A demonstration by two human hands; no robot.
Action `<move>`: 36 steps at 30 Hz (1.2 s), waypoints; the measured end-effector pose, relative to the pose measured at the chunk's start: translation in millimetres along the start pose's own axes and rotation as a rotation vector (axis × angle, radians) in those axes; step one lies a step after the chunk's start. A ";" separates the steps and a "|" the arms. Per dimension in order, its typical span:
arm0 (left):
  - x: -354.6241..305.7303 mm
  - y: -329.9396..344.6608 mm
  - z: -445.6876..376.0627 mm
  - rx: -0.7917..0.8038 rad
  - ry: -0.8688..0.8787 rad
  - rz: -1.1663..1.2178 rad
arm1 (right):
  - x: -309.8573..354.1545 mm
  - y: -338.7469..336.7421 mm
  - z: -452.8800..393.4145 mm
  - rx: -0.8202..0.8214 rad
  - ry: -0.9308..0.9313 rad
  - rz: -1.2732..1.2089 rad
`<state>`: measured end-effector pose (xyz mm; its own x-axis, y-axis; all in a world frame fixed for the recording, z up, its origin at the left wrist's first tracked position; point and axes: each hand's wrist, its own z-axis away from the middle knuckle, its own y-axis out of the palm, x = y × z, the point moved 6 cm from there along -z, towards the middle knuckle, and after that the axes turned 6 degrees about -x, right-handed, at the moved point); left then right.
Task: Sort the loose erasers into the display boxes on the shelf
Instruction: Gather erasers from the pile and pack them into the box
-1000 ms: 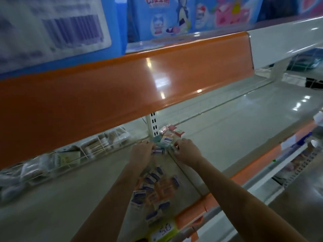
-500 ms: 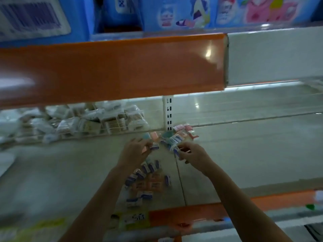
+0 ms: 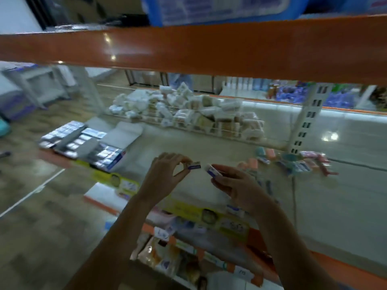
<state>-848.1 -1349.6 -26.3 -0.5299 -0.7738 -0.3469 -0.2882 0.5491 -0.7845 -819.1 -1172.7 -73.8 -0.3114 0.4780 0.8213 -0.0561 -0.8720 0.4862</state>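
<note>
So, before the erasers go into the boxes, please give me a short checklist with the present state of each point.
1. Left hand pinches a small white eraser with blue sleeve: ok.
2. Right hand holds a second white and blue eraser: ok.
3. Grip firm on both: cannot tell, blurred.
4. Open display boxes of blue-wrapped erasers in view on the shelf's left: ok.
5. Free slot in them: cannot tell.
6. Loose pile of pink and teal erasers remains unsorted: not ok.

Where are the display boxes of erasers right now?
In the head view, the display boxes sit at the shelf's left end, left of the left hand and in front of the wire basket.
</note>
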 end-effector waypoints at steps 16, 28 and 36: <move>204.2 -152.6 74.2 0.013 -0.128 -0.050 | -93.5 225.1 -49.5 0.027 -0.164 0.314; 319.3 -157.6 45.0 -0.001 -0.153 -0.089 | -88.3 293.4 -138.8 -0.110 -0.561 1.146; 367.7 -160.8 11.4 -0.069 -0.114 -0.032 | -112.5 331.8 -188.8 -0.049 -0.609 1.492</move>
<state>-987.6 -1726.0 -33.6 -0.4264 -0.8201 -0.3815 -0.3598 0.5407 -0.7603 -981.8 -1535.7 -61.2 0.2902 -0.7997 0.5257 -0.0963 -0.5709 -0.8154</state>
